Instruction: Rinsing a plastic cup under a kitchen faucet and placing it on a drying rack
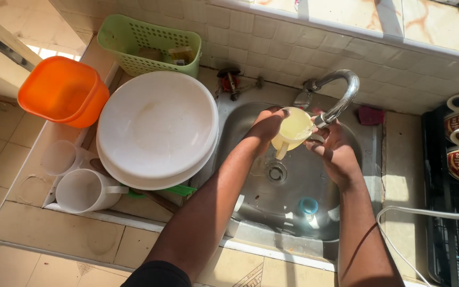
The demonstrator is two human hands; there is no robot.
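Tiled counter, steel sink | my left hand grips cream cup under tap | my right hand cups its rim | white basins beside.

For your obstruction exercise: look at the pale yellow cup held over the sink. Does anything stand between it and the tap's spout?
Nothing visible does. The left hand and right hand hold the pale yellow cup directly at the tap's spout, over the steel sink. The gap is open.
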